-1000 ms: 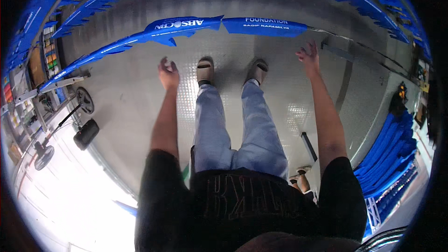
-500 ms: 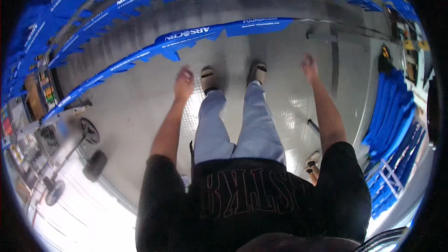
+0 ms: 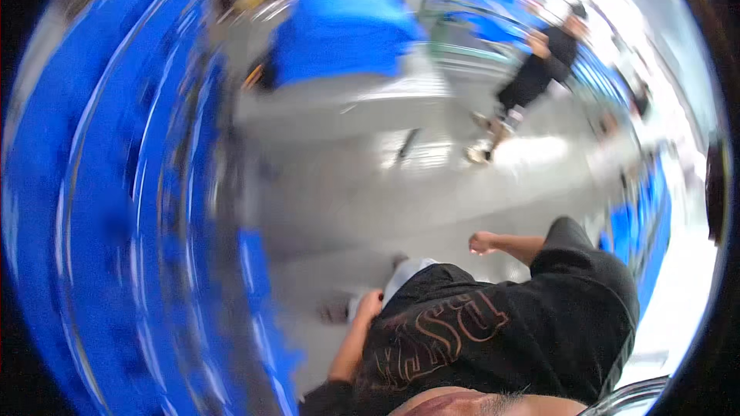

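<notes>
At six o'clock, the left hand [image 3: 371, 304] is beside the pale trousers [image 3: 410, 276]; at four, the right hand [image 3: 482, 243] hangs above the grey floor [image 3: 331, 177]. (Blur hides both sets of fingers: spread or pressed together, I cannot tell.) Rows of blue material [image 3: 108, 177] fill nine o'clock, apart from both hands. Farther, blue cloth [image 3: 339, 38] is at twelve, a person in black [image 3: 551, 54] at two.

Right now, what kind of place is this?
Maybe a workshop or storeroom: rows of blue material line the left, a blue heap lies ahead, and another person is farther off to the right.
</notes>
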Demonstrator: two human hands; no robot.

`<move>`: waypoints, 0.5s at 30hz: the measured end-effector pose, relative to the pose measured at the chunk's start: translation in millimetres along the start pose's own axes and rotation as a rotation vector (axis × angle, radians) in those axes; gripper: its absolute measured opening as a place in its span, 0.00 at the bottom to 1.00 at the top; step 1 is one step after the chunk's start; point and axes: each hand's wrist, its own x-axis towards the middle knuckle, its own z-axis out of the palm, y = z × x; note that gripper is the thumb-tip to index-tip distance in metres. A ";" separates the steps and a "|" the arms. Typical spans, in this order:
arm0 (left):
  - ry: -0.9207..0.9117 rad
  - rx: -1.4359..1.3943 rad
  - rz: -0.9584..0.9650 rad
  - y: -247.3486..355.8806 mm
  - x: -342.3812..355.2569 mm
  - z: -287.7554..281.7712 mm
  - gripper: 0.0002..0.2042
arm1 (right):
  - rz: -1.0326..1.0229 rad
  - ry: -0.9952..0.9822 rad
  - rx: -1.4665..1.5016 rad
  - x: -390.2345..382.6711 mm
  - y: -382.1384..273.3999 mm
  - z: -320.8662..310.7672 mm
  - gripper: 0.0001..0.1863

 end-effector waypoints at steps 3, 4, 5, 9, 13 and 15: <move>0.190 -0.275 -0.187 -87.9 -285.9 98.6 0.14 | 0.104 0.029 0.456 -67.7 -165.4 197.3 0.17; 0.281 -0.288 -0.195 -136.3 -383.2 141.5 0.14 | 0.051 0.061 0.556 -87.9 -214.9 285.5 0.17; 0.306 -0.314 -0.238 -200.0 -484.8 187.9 0.13 | 0.057 0.077 0.581 -115.7 -269.4 373.7 0.17; 0.331 -0.087 -0.295 -403.2 -832.9 313.0 0.11 | -0.062 0.379 0.805 -254.7 -462.3 739.7 0.19; 0.437 0.111 0.174 -498.8 -985.5 362.0 0.10 | 0.012 0.814 1.286 -400.9 -602.0 1055.4 0.21; 0.432 0.079 0.365 -479.0 -1015.9 387.2 0.07 | 0.001 1.070 1.396 -457.9 -648.0 1156.6 0.22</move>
